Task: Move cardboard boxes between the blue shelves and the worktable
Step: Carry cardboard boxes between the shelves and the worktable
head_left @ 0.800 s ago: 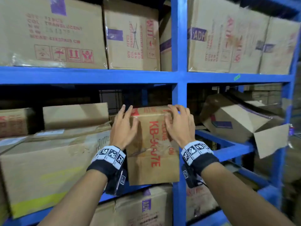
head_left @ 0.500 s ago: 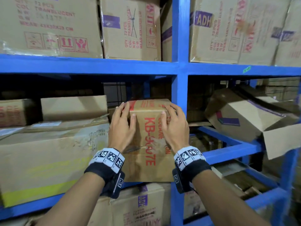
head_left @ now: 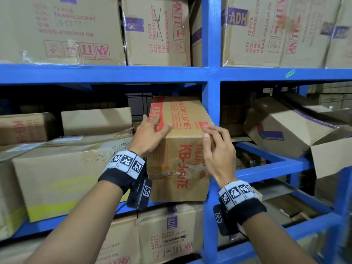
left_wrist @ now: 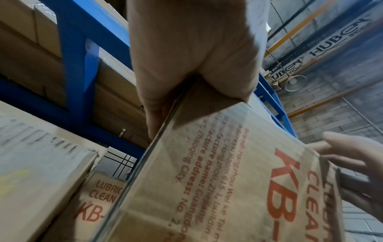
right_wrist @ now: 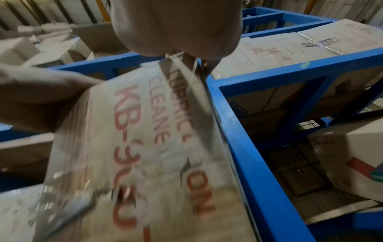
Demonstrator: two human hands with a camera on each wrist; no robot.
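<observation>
A tall cardboard box printed in red "KB-9607E" and "LUBRICATION CLEANER" stands on the middle blue shelf, hard against the blue upright. It is tipped so its top face shows, and its front overhangs the shelf edge. My left hand grips its upper left corner, fingers over the top. My right hand curls round its upper right front edge. The left wrist view shows the left hand clamped on the box edge. The right wrist view shows the box face under the right hand.
A big box with yellow tape fills the shelf just left of the held box. Behind it lies another KB box. A tipped, open box lies in the right bay. Large cartons line the shelf above, others the one below.
The box has tipped and come forward, so its top face now shows. My left hand slid to its left top corner and my right hand to its right front edge.
</observation>
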